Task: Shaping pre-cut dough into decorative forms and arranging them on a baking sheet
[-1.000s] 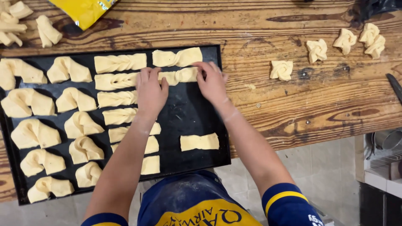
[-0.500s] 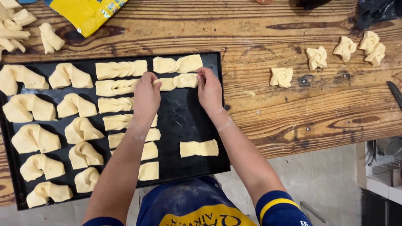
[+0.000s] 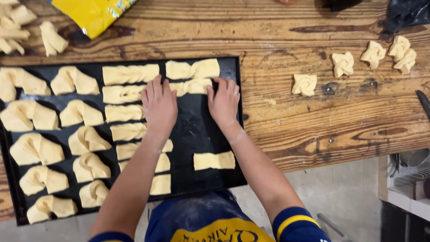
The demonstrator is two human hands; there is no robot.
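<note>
I noted both hands flat and open-fingered on the black tray [image 3: 233, 134], left hand [image 3: 160, 106] and right hand [image 3: 223, 102] bracketing one bow-shaped dough piece [image 3: 193, 86], gripping nothing, seemingly to align it.

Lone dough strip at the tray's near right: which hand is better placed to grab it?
Right, probably. The right hand sits almost directly above the lone dough strip on bare tray. The left hand is further left, over the middle column of strips.

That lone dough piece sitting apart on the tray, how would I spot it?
Find the black baking tray on the wooden table. Look at its near right part, just beside the right hand's forearm. The bow-tie dough piece lies there alone on bare metal, while all the others sit packed in columns.
</note>
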